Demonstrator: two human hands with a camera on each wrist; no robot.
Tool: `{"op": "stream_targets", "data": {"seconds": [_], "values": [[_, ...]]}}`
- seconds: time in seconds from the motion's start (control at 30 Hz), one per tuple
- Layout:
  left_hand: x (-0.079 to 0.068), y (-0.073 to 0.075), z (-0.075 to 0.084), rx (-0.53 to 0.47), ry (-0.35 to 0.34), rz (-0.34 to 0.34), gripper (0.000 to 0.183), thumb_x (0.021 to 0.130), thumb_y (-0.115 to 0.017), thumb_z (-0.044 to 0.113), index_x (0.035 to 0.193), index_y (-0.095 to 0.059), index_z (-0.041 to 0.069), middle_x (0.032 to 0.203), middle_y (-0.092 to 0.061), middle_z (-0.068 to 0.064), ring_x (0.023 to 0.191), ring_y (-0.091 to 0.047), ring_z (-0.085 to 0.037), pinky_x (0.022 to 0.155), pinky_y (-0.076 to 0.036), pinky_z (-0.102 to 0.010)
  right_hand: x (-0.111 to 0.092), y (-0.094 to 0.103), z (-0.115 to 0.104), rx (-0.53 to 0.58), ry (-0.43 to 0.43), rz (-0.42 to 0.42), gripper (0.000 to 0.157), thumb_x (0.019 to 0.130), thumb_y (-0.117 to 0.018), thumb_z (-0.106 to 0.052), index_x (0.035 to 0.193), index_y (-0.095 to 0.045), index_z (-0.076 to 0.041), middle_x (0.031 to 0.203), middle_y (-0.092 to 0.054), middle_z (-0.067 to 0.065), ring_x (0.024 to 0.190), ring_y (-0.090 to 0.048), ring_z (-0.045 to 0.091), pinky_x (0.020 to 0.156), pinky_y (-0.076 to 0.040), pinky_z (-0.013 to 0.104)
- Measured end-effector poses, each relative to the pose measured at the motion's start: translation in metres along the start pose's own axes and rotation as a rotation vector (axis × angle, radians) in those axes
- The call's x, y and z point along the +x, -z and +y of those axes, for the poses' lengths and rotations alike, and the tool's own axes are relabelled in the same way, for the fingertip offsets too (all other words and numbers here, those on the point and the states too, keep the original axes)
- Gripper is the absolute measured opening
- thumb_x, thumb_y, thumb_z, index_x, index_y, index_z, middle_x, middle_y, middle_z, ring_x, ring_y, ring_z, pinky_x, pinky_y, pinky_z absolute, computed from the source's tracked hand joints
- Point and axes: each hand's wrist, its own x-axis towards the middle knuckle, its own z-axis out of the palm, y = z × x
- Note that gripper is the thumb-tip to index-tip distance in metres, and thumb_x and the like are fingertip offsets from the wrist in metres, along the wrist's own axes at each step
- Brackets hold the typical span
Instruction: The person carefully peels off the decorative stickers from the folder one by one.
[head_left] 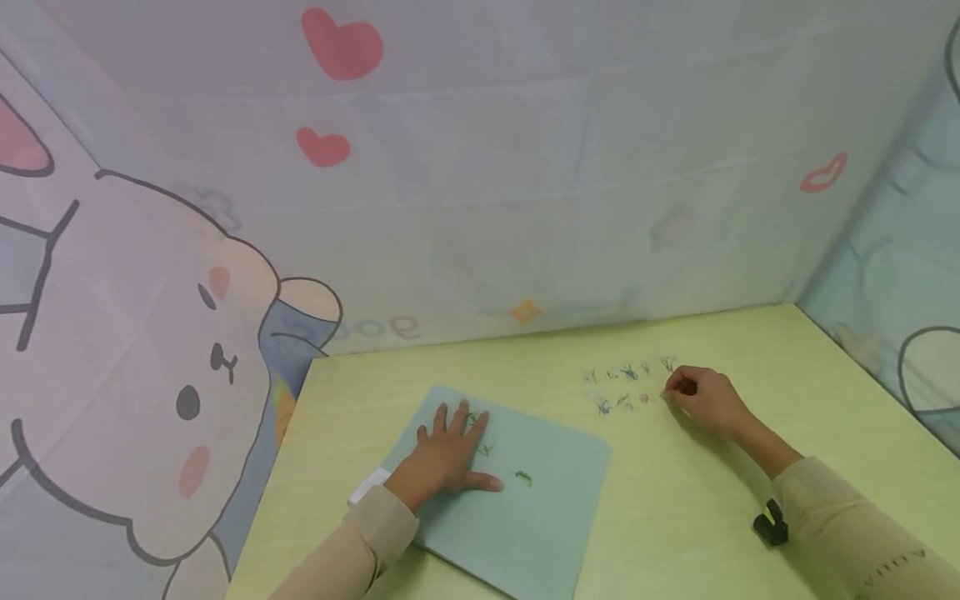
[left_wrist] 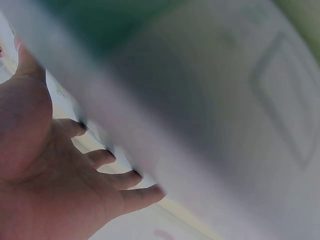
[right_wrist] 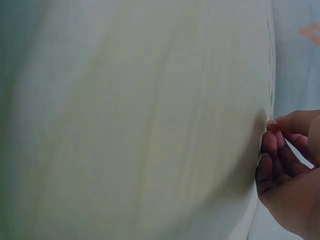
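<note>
My left hand (head_left: 450,458) rests with spread fingers on a pale blue-green board or book (head_left: 525,533), whose exact kind I cannot tell. In the left wrist view that hand (left_wrist: 70,170) has its fingertips against the flat surface. Small green plant stickers (head_left: 523,477) lie on the cover near the thumb and fingers. Over the table at the right, my right hand (head_left: 708,400) pinches a tiny sticker (right_wrist: 270,119) between thumb and forefinger; only a reddish speck of it shows. Just left of that hand, several small plant stickers (head_left: 628,372) are laid out in rows.
The yellow-green table (head_left: 675,517) has a patterned cloth (head_left: 480,208) hanging behind it. A white block (head_left: 369,487) sits by the left edge of the blue-green board. A small black object (head_left: 771,525) is beside the right sleeve.
</note>
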Motion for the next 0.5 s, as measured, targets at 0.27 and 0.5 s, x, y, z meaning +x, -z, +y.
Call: {"op": "stream_targets", "data": {"seconds": [0.27,0.5], "values": [[-0.0013,0.0015,0.0003,-0.002,-0.005,-0.003,0.115,0.084,-0.075,0.074,0.17,-0.025,0.018,0.176,-0.013,-0.019,0.159,-0.01,-0.051,0.117,-0.026,-0.074,0.0001,0.0034,-0.0038,-0.007,0.011,-0.059,0.004,0.099,-0.072,-0.007,0.1,-0.07,-0.004,0.088,-0.068,0.001,0.08,-0.061,0.016,0.073,-0.05,0.038],[-0.0019,0.0019,0.0018,-0.005,0.001,-0.002,0.114,0.084,-0.075,0.074,0.17,-0.026,0.018,0.176,-0.013,-0.019,0.159,-0.01,-0.051,0.117,-0.026,-0.074,-0.0012,0.0019,-0.0033,-0.021,0.02,-0.064,0.004,0.101,-0.071,-0.007,0.099,-0.073,-0.004,0.09,-0.07,0.002,0.081,-0.062,0.017,0.073,-0.051,0.038]]}}
